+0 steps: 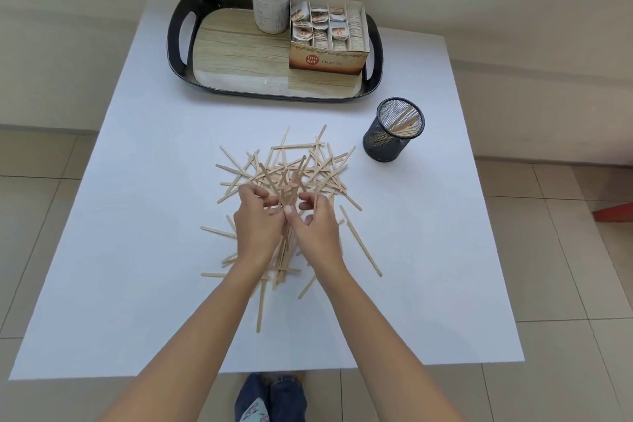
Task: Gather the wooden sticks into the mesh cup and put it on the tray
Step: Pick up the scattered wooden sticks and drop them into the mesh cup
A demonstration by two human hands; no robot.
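From my feed, the white worktop [137,250] fills most of the view. Beyond my left hand and off to its left sits the black-rimmed tray [178,44] with a wood-grain floor, which spans across past both hands. On its far side stands a pale round canister [272,3], roughly straight ahead of the left hand.

The left hand [255,216] has its fingers curled around a bunch of the wooden sticks [291,164], which are raised off the pile and point away from me. The rest lie scattered criss-cross on the worktop under, ahead of and around both hands (a few strays reach back toward my wrists). The right hand [317,226] sits just beside the left, thumb and fingertips pinching the same bunch from the other side, so the two hands are closed in on it together.

Ahead of the right hand, on the tray, is an open tea box [329,41] touching the canister. Further right, beyond the right hand and nearer than the tray, the black mesh cup [390,134] stands on the worktop, off the tray, with a few sticks leaning inside it.
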